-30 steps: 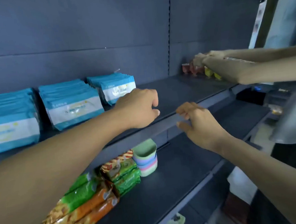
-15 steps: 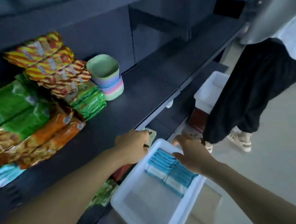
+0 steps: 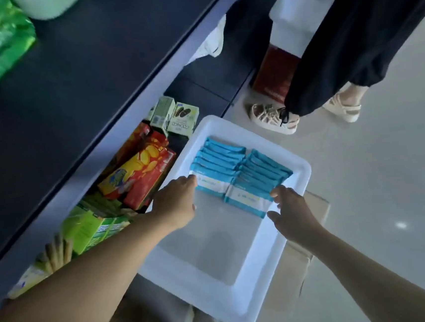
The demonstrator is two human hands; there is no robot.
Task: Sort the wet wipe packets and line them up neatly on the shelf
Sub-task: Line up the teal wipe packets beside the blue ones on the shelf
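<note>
Two rows of wet wipe packets (image 3: 239, 176) stand on edge in the white plastic bin (image 3: 245, 300), packed at the end of it farthest from the hands; the end of the bin nearer the wrists holds nothing. The left hand (image 3: 176, 203) reaches in with its fingertips touching the nearest packet of the left row, fingers mostly hidden, so whether it grips I cannot tell; the right hand (image 3: 293, 215) has thumb and fingers spread at the outer edge of the right row, touching or just beside the front packet, nothing pinched. The dark shelf (image 3: 81, 77) up and to the left of both hands shows no wipes in this view; judging from that, these packets are not yet lifted, and placing and aligning them remains.
</note>
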